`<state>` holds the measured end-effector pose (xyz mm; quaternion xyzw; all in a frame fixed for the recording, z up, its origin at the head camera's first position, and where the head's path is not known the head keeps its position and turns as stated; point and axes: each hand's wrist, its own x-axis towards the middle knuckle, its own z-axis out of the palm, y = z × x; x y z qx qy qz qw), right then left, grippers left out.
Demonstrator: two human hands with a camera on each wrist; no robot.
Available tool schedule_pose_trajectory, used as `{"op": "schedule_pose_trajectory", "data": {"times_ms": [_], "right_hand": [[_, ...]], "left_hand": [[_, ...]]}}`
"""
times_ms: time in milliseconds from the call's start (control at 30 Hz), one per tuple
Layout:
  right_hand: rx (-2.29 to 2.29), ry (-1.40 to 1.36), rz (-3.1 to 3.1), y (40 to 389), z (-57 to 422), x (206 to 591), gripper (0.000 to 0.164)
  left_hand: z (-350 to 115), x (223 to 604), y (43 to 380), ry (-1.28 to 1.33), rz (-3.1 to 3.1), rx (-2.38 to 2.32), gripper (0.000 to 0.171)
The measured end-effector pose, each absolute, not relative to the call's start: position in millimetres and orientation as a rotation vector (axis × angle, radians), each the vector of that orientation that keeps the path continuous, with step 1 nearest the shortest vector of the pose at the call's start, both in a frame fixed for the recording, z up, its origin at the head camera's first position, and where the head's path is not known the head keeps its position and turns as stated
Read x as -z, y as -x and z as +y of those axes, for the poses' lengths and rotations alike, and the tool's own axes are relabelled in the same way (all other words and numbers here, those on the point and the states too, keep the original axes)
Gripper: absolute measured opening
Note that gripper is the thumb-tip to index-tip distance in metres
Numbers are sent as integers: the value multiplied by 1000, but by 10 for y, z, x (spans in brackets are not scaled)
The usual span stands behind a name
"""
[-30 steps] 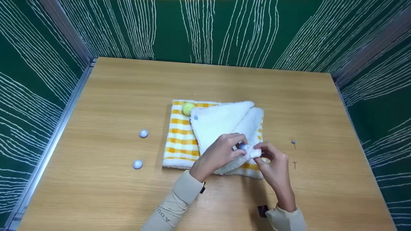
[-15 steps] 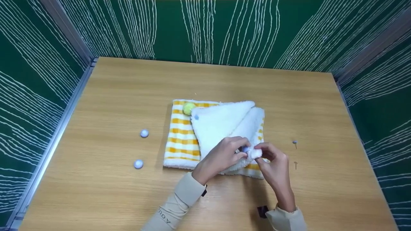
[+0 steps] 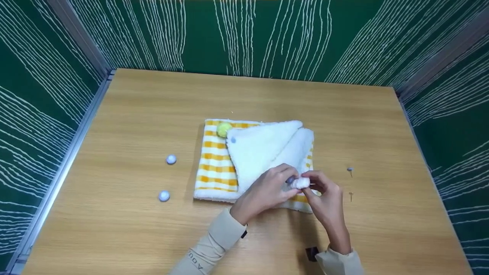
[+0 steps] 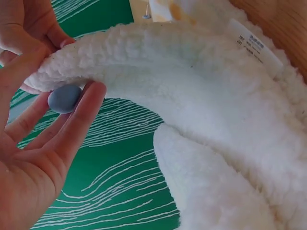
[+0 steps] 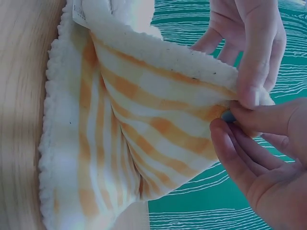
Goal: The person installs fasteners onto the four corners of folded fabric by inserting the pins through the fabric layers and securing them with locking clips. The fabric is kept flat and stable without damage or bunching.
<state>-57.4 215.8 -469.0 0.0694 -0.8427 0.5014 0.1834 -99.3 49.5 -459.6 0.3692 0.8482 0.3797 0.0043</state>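
Note:
A yellow-and-white checked blanket (image 3: 217, 168) with white fleece lining (image 3: 259, 147) lies folded on the table, one corner lifted between the hands. At that corner, my left hand (image 3: 267, 188) holds a round blue-grey cap (image 4: 64, 98) in its fingers against the fleece; its thumb lies over the fabric edge. On the checked side, my right hand (image 3: 326, 194) pinches a blue-headed pin (image 5: 228, 116) between thumb and fingers. The pin's shaft is hidden. Another blue round piece (image 3: 233, 140) sits on the folded-over fleece corner.
Two pale blue round caps, an upper cap (image 3: 171, 159) and a lower cap (image 3: 164, 196), lie left of the blanket. To its right are an upper pin (image 3: 350, 170) and a lower pin (image 3: 351, 196). A yellow-green fuzzy ball (image 3: 224, 130) rests on the blanket.
My left hand has shifted slightly right, closer to the right hand, and the cap in its fingers has turned. The right hand stays nearly in place at the lifted corner.

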Motion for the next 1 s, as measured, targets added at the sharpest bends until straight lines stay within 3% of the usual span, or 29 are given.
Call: {"op": "schedule_pose_trajectory", "data": {"times_ms": [133,333,600,1000], "right_hand": [[-1447,-202,-2371,574,2146,4672,25],[-1473,-231,-2352,552,2094,4571,26],[-1446,-252,-2374,481,1999,4341,16],[-1425,-165,-2454,456,1995,4315,9]], "left_hand": [[468,4610,1022,-1167,2668,-1262,14],[389,4608,1081,-1112,2687,-1376,14],[213,4549,1205,-861,2748,-1594,19],[-219,4647,1499,-507,2739,-1818,22]]}}
